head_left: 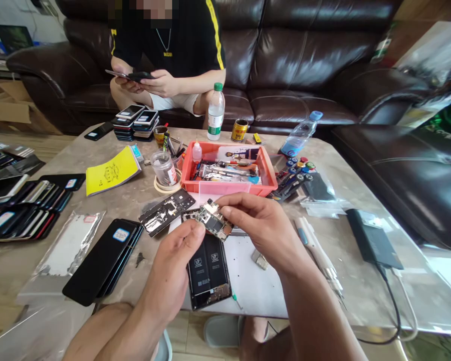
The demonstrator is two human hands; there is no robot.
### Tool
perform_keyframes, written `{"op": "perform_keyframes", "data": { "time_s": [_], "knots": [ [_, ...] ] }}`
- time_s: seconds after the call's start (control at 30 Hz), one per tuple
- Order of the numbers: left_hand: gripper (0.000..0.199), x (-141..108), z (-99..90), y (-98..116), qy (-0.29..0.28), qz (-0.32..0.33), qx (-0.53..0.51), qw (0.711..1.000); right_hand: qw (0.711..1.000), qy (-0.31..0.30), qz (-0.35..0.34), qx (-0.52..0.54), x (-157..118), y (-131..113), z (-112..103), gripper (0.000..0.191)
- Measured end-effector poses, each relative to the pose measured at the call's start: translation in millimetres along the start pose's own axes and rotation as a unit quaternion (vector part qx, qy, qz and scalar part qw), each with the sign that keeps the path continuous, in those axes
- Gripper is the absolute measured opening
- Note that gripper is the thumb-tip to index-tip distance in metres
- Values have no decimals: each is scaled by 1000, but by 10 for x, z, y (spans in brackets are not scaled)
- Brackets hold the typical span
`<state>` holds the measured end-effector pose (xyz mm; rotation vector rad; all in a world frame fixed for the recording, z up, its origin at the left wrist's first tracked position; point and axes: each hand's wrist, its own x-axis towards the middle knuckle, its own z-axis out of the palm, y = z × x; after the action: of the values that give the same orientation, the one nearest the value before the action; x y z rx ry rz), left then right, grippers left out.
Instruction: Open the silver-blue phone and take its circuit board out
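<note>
small grey-gold phone circuit board pinched between left hand and right hand, fingertips closed on its edges, above opened black phone with battery on table. risk: board slipping, flexing, dropping onto phone.

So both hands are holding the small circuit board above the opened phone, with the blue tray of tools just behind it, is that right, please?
Not quite: in the head view the tray is red, not blue. The left hand and right hand do hold the circuit board above the opened phone.
</note>
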<state>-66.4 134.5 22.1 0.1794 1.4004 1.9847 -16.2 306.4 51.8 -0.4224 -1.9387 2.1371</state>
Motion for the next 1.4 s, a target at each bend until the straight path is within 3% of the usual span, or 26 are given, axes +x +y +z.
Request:
{"op": "perform_keyframes", "data": {
  "time_s": [0.23,0.33,0.43,0.53,0.7,0.9,1.07,1.2,1.4],
  "knots": [
    [26,-3,73,82,-43,-33,-30,998,987,-33,-26,-154,-37,-99,-106,17],
    [30,-6,79,70,-30,-58,-32,997,980,-51,-24,-189,-51,-131,-130,19],
    [32,-14,53,26,8,-84,-9,996,979,-77,-12,-186,-50,-128,-138,19],
    [32,-31,27,-8,32,-116,29,992,984,-66,-13,-162,-32,-85,-123,17],
    [31,-54,40,-31,-7,-156,25,987,992,-47,-5,-121,-18,-15,-64,17],
    [26,-39,86,-79,24,-96,-21,995,997,-13,-3,-75,-31,-52,-15,30],
    [23,-26,129,-44,47,-52,-70,995,996,-23,20,-82,-26,-45,62,47],
    [22,-36,141,-31,41,-44,-89,994,996,-15,15,-87,-14,3,140,42],
    [28,-52,81,-109,28,-15,-28,999,998,-10,0,-61,-9,39,209,34]
  ]
}}
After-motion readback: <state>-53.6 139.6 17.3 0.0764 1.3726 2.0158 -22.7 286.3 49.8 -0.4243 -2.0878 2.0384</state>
